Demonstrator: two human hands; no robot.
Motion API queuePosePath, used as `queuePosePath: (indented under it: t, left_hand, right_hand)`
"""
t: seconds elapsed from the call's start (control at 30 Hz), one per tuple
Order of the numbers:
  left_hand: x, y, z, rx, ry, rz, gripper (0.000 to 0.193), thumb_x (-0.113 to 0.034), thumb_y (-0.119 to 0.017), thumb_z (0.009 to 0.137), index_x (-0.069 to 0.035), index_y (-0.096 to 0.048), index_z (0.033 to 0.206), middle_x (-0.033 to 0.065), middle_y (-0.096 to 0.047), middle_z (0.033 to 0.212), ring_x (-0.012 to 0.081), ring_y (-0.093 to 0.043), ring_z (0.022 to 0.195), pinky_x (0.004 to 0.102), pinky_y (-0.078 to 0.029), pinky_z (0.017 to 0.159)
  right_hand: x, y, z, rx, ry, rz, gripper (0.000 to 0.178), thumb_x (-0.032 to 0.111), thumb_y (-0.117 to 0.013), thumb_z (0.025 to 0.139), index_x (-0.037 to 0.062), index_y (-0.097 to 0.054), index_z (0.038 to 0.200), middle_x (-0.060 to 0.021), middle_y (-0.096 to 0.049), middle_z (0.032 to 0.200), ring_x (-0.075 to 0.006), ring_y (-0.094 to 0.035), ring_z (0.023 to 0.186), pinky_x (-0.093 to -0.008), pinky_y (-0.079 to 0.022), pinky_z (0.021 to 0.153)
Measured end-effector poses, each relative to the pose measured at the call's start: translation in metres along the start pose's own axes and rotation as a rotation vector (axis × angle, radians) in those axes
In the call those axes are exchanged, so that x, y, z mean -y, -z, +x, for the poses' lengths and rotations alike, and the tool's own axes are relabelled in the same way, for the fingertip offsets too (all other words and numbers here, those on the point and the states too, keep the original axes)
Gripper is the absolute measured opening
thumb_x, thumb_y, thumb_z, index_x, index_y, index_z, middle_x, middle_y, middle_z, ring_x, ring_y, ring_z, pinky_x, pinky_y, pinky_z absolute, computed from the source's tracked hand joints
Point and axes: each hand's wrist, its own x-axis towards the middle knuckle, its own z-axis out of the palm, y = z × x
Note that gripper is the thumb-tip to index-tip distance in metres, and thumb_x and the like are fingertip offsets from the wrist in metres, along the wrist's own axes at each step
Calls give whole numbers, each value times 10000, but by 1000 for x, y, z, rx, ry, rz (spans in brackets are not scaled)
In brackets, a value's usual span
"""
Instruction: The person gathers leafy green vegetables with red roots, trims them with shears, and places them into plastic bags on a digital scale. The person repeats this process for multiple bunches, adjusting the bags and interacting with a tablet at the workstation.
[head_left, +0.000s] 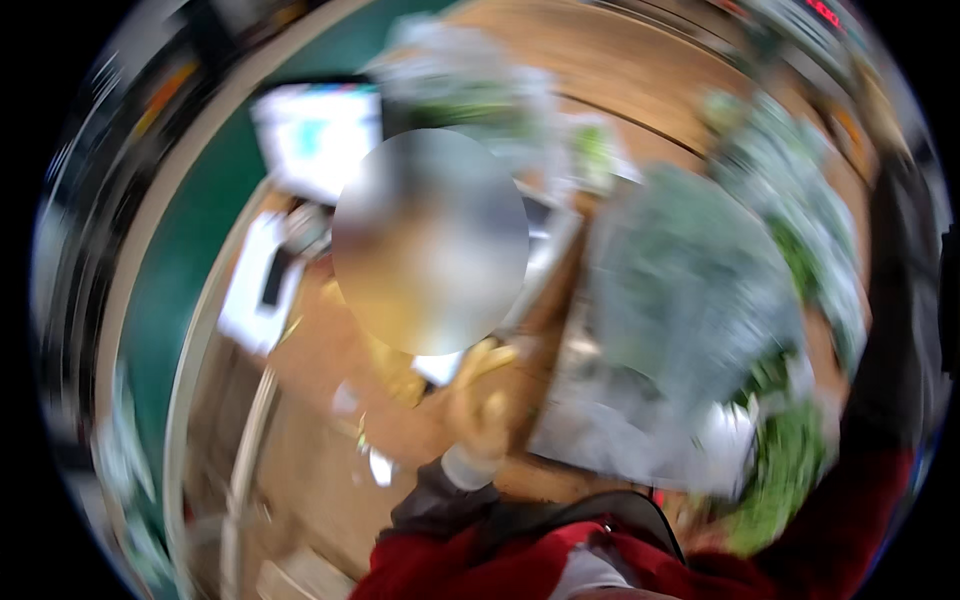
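brown wooden boards (620, 50) spread beneath your hands, heavily blurred. your left arm, dark-sleeved with a pale cuff, bends close to your body, and your left hand (480, 425) points away from you over the wood, near a small flat white piece (437, 368). your right arm stretches far forward along the right, your right hand (880, 118) near a pale device with a red lit display (815, 22). blur hides both grips: spread or pinching, you cannot tell. a large cloudy plastic bag of greens (690, 280) lies right of your left hand, inward of your right forearm; a longer clear bag of greens (765, 160) sits nearer your right hand.
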Motion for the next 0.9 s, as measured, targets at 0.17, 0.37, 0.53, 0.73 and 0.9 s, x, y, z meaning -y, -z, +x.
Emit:
queuePosePath:
  t: [0.17,0.37,0.53,0.73,0.9]
  left_hand:
    - [-34,-61,-12,35,-188,-257,843,-426,-735,686,132,-395,1217,214,-552,1046,353,-530,1059,446,-383,969]
    - [-41,-82,-20,274,-116,172,442,-101,-672,725,36,-552,1128,147,-561,1084,299,-533,1043,384,-411,911]
    - [-90,-93,48,642,-39,-32,270,-136,-554,891,29,-557,1105,127,-577,984,221,-556,869,285,-452,731]
    - [-151,-134,236,772,218,-1153,289,-132,-459,904,62,-532,1107,72,-556,842,161,-484,655,276,-418,672]
    - [-206,-165,299,1014,103,-831,503,-77,-529,842,15,-405,1321,141,-656,1000,94,-428,528,212,-332,471]
  right_hand:
    - [-15,134,-98,84,-14,182,755,245,-594,805,96,-208,1437,-167,-270,1455,-311,-371,1289,-417,-396,984]
    - [23,113,-347,109,-253,176,922,301,-703,735,71,-177,1456,-194,-248,1471,-326,-359,1301,-421,-417,964]
    - [-73,64,-409,924,-1177,512,634,325,-601,826,47,-366,1345,-212,-448,1299,-350,-468,1169,-410,-418,954]
    - [-99,153,-246,74,-308,785,305,152,-569,869,30,-520,1144,-112,-636,1023,-210,-601,966,-340,-460,918]
    - [-65,199,-183,-154,-214,627,225,157,-624,856,47,-574,1046,-47,-650,953,-154,-611,882,-262,-506,798]
